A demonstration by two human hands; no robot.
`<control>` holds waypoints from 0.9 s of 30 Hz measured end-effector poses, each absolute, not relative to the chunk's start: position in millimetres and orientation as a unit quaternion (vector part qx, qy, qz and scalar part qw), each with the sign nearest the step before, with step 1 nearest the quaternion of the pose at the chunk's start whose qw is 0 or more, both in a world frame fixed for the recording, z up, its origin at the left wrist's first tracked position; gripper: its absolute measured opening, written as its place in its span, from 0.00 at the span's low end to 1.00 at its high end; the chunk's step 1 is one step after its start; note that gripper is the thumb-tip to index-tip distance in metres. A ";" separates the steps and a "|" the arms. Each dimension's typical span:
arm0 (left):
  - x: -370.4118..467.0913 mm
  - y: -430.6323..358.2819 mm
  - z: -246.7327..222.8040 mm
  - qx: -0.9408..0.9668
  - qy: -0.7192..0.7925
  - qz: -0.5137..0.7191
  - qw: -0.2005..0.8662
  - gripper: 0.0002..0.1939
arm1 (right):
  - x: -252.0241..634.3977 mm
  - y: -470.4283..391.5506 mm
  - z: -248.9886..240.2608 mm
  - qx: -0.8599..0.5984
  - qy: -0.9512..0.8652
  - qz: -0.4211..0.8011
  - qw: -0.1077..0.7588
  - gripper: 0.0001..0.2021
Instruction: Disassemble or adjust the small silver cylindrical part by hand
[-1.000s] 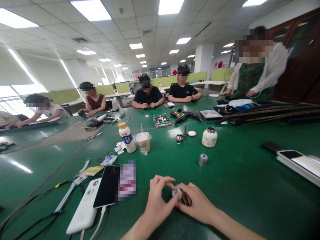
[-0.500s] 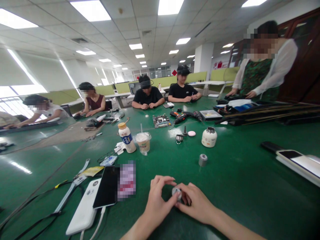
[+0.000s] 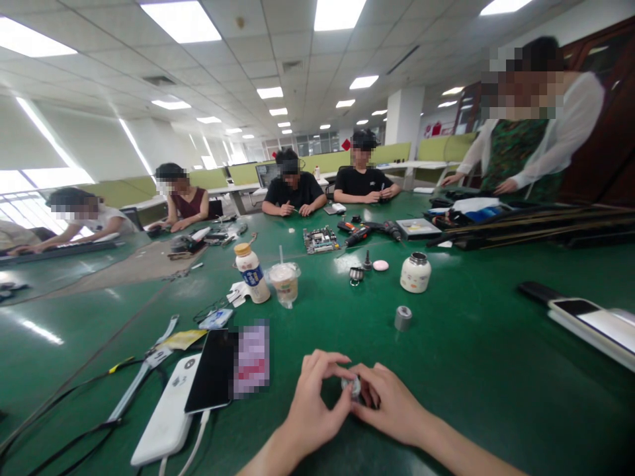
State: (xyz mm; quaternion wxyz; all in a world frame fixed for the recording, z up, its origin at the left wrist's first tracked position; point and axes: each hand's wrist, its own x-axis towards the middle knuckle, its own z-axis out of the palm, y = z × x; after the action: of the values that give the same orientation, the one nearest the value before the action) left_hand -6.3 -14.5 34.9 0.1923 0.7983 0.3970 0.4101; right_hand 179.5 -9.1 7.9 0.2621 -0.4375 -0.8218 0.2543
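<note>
Small grey round part [image 3: 351, 381], mostly hidden by fingers, sits between your two hands: your left hand [image 3: 313, 400] loops thumb and forefinger onto it, your right hand [image 3: 389, 401] curls around it. Beyond stand one capped bottle [image 3: 251, 274], one straw cup [image 3: 284, 285] holding pale-brown drink, one lidless flask [image 3: 415, 274], contents unseen.

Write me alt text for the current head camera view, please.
A person's right hand holds a small round grey piece, the left hand touching it with its thumb, over a green table. Ahead are a metal cylinder, a cream container, a bottle and a drink cup.
</note>
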 end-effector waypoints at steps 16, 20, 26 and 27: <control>-5.7 -9.3 30.2 0.787 0.424 0.413 0.175 0.17 | 178.9 -10.4 13.8 -0.435 -0.823 0.256 0.261 0.08; -5.4 -12.3 33.4 0.796 0.415 0.406 0.172 0.18 | 179.2 -9.6 10.6 -0.438 -0.821 0.255 0.263 0.08; -5.2 -13.0 33.3 0.794 0.422 0.400 0.178 0.17 | 178.8 -9.7 11.1 -0.444 -0.824 0.243 0.255 0.07; -5.6 -12.2 33.0 0.789 0.431 0.401 0.176 0.17 | 178.8 -10.0 12.1 -0.443 -0.825 0.244 0.253 0.07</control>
State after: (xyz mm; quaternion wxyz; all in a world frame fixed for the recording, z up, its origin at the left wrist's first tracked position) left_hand -5.6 -12.2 33.0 0.1760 0.7890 0.4307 0.4012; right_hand 178.8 -10.0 12.1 0.2531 -0.4426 -0.8248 0.2444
